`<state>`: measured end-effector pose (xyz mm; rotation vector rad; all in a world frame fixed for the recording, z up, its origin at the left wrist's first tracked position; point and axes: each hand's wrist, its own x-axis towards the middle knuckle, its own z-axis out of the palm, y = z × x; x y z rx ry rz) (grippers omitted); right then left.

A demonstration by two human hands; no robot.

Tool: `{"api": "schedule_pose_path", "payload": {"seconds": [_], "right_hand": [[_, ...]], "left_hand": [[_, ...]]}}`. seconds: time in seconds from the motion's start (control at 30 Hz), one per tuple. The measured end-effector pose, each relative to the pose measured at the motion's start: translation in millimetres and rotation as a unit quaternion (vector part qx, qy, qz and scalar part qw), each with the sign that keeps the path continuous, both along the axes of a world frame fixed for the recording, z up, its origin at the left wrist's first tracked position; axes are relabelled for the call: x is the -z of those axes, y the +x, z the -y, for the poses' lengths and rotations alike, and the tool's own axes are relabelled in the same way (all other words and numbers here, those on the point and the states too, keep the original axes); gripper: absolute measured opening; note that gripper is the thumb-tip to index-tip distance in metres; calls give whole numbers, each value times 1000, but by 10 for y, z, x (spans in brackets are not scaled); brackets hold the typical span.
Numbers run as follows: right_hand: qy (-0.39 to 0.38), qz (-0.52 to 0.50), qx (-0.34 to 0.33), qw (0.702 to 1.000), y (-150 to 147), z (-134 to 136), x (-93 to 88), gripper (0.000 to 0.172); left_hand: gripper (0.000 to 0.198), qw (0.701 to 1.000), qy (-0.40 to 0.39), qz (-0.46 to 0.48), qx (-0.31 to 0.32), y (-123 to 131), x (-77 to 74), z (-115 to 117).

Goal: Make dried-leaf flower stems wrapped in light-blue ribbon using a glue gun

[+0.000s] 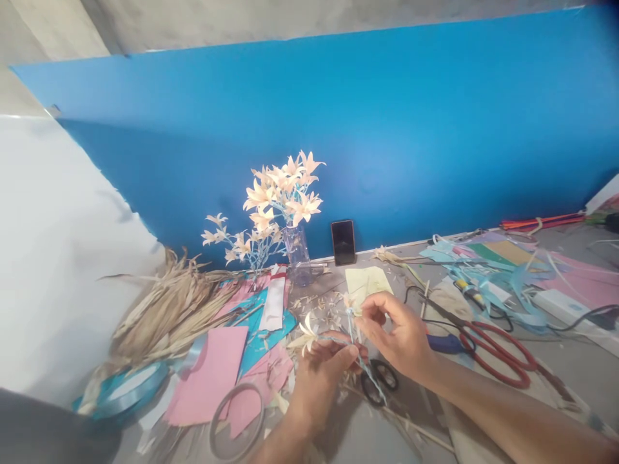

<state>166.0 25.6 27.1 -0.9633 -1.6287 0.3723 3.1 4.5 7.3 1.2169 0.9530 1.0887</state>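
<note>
Low over the table, my left hand pinches a light-blue wrapped stem between thumb and fingers. A pale cream artificial flower with pointed petals sticks out on the left side of that hand. My right hand is closed, thumb and forefinger together, at a small blue-wrapped flower tip that rises from the same sprig. Just below the hands lies a pair of black-handled scissors, partly covered by the stem.
A clear vase of finished flowers stands behind, beside a phone. Dried husks, pink paper and a tape ring lie left. Red-handled shears, a power strip and ribbon scraps lie right.
</note>
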Motion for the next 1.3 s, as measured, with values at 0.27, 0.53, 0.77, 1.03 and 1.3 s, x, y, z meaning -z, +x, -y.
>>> {"api": "schedule_pose_path", "payload": {"seconds": [0.27, 0.53, 0.77, 1.03, 1.3], "right_hand": [[95, 109, 38, 989, -6, -11, 22, 17], [218, 307, 33, 926, 156, -95, 77, 17], [152, 227, -28, 962, 138, -126, 45, 20], [-256, -124, -166, 944, 57, -180, -27, 41], [-270, -120, -169, 940, -18, -115, -48, 35]], "left_hand": [[15, 1000, -18, 14, 3, 38, -39, 50], [18, 1000, 5, -13, -17, 21, -45, 21], [16, 996, -22, 91, -9, 16, 6, -14], [21, 988, -60, 145, -8, -9, -8, -22], [18, 998, -20, 53, -13, 10, 37, -1]]}}
